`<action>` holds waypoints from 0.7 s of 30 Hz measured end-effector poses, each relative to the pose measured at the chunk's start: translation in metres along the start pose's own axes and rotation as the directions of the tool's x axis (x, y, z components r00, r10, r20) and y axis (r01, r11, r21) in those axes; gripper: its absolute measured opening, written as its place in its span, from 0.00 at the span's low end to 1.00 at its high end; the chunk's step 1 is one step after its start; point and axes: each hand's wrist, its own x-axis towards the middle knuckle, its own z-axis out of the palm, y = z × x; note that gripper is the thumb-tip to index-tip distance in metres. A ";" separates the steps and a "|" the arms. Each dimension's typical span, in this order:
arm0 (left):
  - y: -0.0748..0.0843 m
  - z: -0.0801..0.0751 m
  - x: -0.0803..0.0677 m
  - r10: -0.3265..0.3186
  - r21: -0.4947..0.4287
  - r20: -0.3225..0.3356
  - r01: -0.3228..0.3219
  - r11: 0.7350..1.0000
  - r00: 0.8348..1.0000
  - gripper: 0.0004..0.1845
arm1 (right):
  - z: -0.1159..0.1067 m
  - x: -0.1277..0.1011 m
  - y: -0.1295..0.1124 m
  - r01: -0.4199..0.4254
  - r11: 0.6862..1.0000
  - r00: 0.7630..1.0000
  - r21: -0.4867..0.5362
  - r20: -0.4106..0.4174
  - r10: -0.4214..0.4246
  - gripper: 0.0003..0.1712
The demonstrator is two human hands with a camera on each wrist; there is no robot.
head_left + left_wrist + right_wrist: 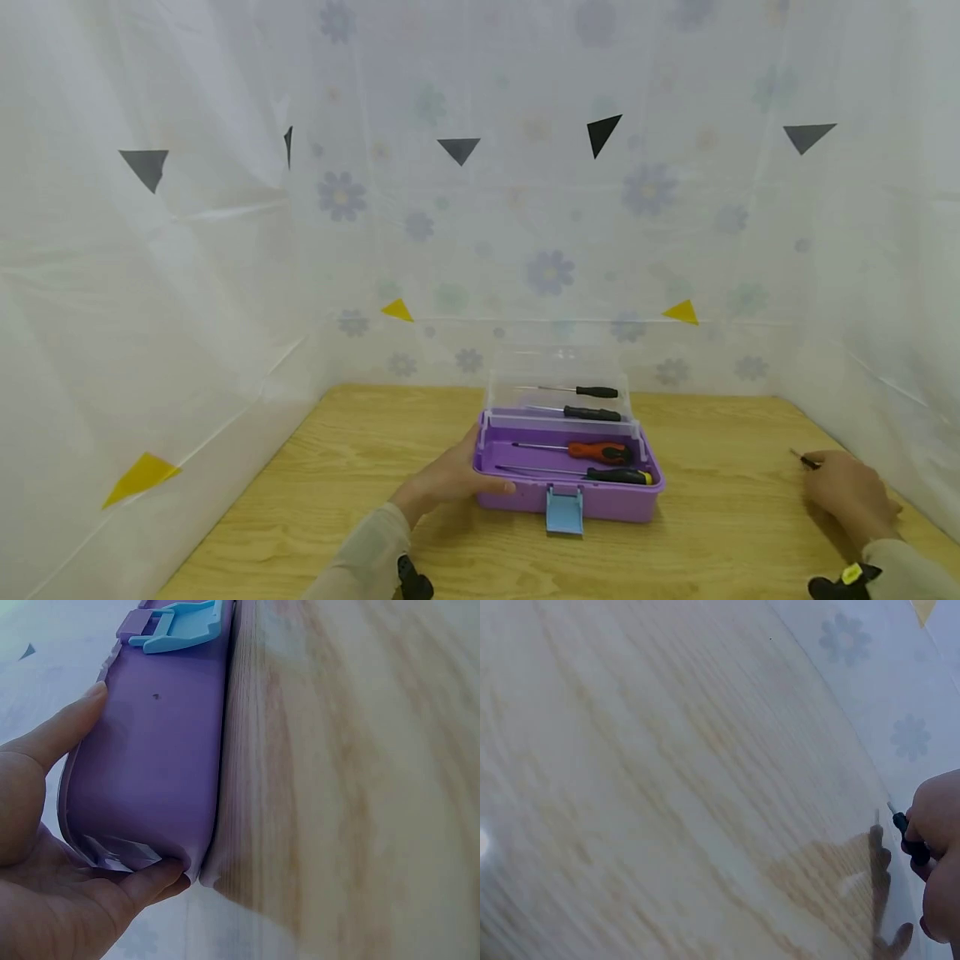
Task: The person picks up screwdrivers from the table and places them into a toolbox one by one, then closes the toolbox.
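Note:
A purple toolbox (pixel 570 492) with a blue latch (pixel 564 510) stands open on the wooden table (pixel 337 517), its clear lid (pixel 558 387) raised. Inside lie an orange-handled screwdriver (pixel 596 452) and a black-and-yellow one (pixel 618 476); two black-handled ones (pixel 592 412) show by the lid. My left hand (pixel 450 479) grips the box's left end (pixel 142 787), thumb on the front wall, fingers round the corner. My right hand (pixel 851 496) at the table's right edge holds a small dark-handled screwdriver (pixel 804 458), whose tip (pixel 900 821) sticks out past the fingers.
White translucent sheeting with faint flowers walls the table on three sides, close behind the box and beside my right hand. Black and yellow triangles (pixel 681 313) mark it. Bare wood (pixel 667 787) stretches between the box and my right hand.

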 end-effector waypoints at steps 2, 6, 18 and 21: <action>0.002 0.000 0.000 0.001 0.005 0.004 -0.001 1.000 1.000 0.65 | -0.001 0.000 0.000 0.000 1.000 1.000 0.026 -0.017 0.001 0.36; 0.004 -0.001 -0.001 0.003 0.007 0.010 -0.003 1.000 1.000 0.65 | -0.003 0.000 -0.003 0.026 0.998 0.997 0.061 -0.072 -0.022 0.32; 0.005 -0.001 -0.002 0.017 -0.011 0.017 -0.017 1.000 1.000 0.64 | -0.009 -0.004 -0.018 0.279 0.902 0.959 0.328 -0.136 -0.248 0.29; 0.004 -0.001 -0.002 0.011 -0.004 0.014 -0.011 1.000 1.000 0.64 | -0.013 -0.005 -0.022 0.283 0.877 0.959 0.387 -0.097 -0.267 0.29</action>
